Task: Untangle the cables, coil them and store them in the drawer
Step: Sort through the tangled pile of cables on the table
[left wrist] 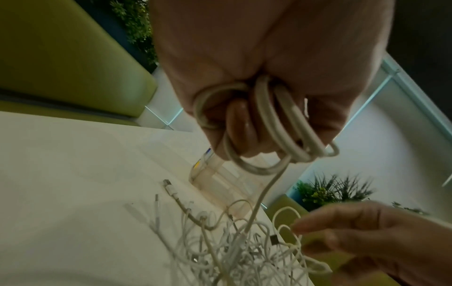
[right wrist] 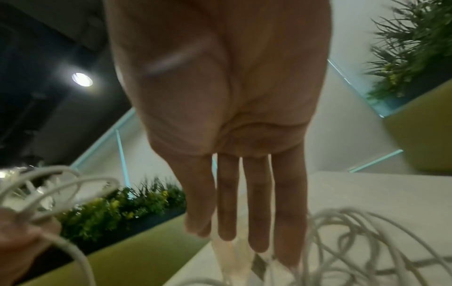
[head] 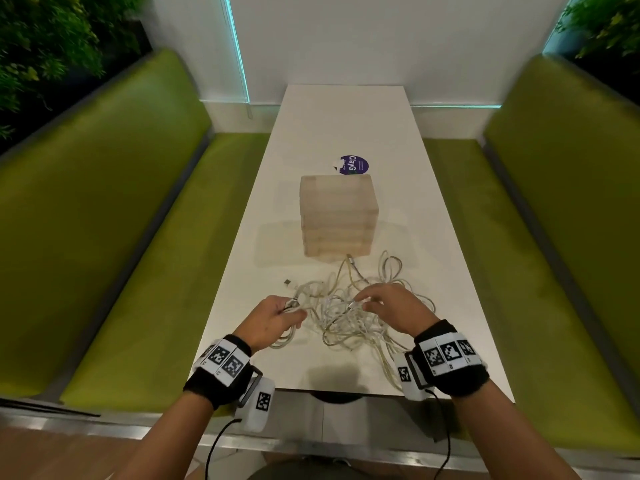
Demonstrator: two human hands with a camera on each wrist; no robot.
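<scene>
A tangle of white cables (head: 349, 320) lies on the white table (head: 346, 116) near its front edge. My left hand (head: 282, 315) grips several coiled loops of one cable (left wrist: 276, 123); a strand runs from the loops down into the tangle (left wrist: 232, 251). My right hand (head: 375, 301) hovers over the middle of the tangle, its fingers (right wrist: 254, 209) straight and spread, the tips at a strand. A loose USB plug (left wrist: 168, 183) lies at the pile's left. Behind the pile stands a pale boxy drawer unit (head: 338, 216), its front hidden from me.
Green padded benches run along the left (head: 121, 244) and right (head: 561, 244) of the narrow table. A round purple sticker (head: 354, 164) lies behind the drawer unit. A white wall closes the far end, with plants (head: 41, 46) above the bench backs.
</scene>
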